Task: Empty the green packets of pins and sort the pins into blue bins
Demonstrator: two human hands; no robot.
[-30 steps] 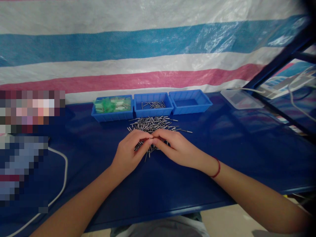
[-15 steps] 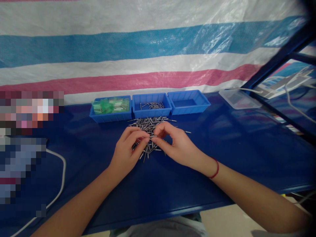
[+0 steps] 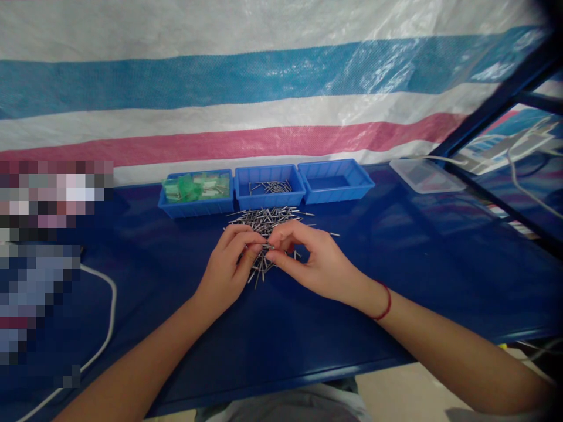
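A heap of small metal pins (image 3: 268, 218) lies on the blue table (image 3: 396, 258), in front of three blue bins. My left hand (image 3: 229, 266) and my right hand (image 3: 303, 258) meet over the near edge of the heap. Their fingertips are pinched together on a few pins between them. More pins stick out under my left fingers. A red cord circles my right wrist.
The left blue bin (image 3: 197, 192) holds green and white parts. The middle bin (image 3: 269, 186) holds some pins, and the right bin (image 3: 335, 180) looks bare. A clear lid (image 3: 426, 176) lies far right. A white cable (image 3: 103, 328) curves at left. A striped tarp hangs behind.
Both hands lifted slightly off the heap and drew their fingertips into a pinch on pins. The heap under them shows more now.
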